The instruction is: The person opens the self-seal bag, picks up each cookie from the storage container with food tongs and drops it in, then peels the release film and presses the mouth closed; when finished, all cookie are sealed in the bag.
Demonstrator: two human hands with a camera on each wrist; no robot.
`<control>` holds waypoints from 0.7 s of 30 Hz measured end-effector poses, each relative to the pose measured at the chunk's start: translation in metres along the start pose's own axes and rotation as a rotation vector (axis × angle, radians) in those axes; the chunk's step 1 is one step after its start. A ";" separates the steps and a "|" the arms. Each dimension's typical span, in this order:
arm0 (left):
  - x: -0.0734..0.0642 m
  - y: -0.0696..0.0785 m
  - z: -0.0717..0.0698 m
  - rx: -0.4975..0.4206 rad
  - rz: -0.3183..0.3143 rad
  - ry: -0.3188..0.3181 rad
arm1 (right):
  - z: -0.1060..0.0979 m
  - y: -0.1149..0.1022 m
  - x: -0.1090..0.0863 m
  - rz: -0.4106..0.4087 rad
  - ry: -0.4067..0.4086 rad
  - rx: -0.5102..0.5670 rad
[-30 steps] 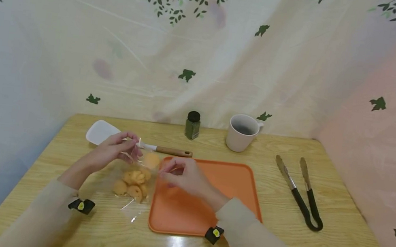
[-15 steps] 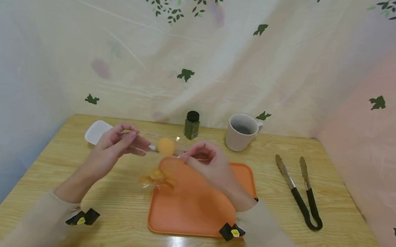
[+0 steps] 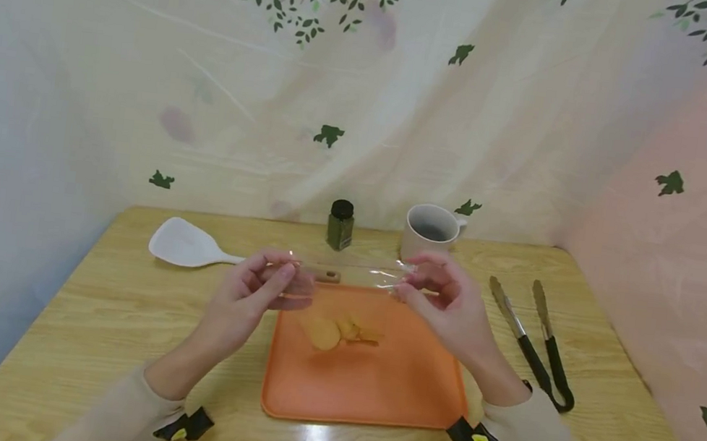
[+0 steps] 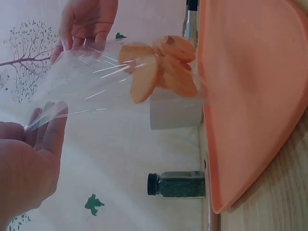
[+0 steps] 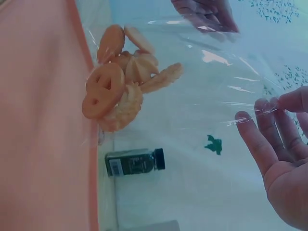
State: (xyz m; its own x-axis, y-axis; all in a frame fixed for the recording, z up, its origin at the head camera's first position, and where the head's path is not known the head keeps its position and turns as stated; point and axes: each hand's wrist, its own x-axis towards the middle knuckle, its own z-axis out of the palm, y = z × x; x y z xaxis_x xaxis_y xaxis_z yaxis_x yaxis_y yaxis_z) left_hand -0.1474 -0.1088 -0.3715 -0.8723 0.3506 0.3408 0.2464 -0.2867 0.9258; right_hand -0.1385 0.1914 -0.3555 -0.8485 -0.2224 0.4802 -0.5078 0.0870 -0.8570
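Observation:
A clear plastic bag (image 4: 96, 86) is stretched between my two hands over the orange tray (image 3: 366, 396). Several golden cookies (image 5: 115, 82) lie bunched at its lower end, one of them pretzel-shaped in the right wrist view. My left hand (image 3: 257, 289) pinches the bag's left upper corner between thumb and fingers. At the opposite corner, my right hand (image 3: 449, 304) pinches the film with thumb and fingertips. The bag hangs with its cookie end down, and in both wrist views the cookies show close above the tray's edge.
A white turner (image 3: 183, 243) lies behind the left hand, its wooden handle partly covered. At the back stand a green-filled jar with a black lid (image 3: 340, 226) and a light mug (image 3: 430, 233). Black-handled tongs (image 3: 548, 352) lie right of the tray on the wooden table (image 3: 85, 335).
Both hands have carried the bag of cookies rightward from beside the tray to over it. The hands are now farther apart, and the bag's top edge is spread wider.

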 end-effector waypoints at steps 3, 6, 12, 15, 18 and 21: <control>-0.004 -0.008 0.007 -0.046 -0.035 -0.023 | -0.009 0.001 -0.009 0.026 -0.023 0.000; -0.007 -0.014 0.013 -0.071 -0.058 -0.041 | -0.019 0.001 -0.018 0.072 -0.063 0.008; -0.011 -0.019 0.019 -0.033 -0.097 -0.060 | -0.036 0.006 -0.031 0.158 -0.160 0.054; -0.011 -0.020 0.022 -0.028 -0.101 -0.064 | -0.041 0.008 -0.035 0.182 -0.167 0.102; -0.012 -0.021 0.024 -0.042 -0.101 -0.072 | -0.042 0.010 -0.036 0.188 -0.142 0.164; -0.013 -0.023 0.025 -0.053 -0.106 -0.079 | -0.042 0.011 -0.037 0.194 -0.115 0.198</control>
State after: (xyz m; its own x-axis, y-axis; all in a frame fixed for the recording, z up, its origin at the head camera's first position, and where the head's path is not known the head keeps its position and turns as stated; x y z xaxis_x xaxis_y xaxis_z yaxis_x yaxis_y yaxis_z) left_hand -0.1310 -0.0847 -0.3931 -0.8556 0.4504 0.2551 0.1298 -0.2904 0.9480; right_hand -0.1186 0.2412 -0.3752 -0.8987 -0.3292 0.2897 -0.2899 -0.0497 -0.9558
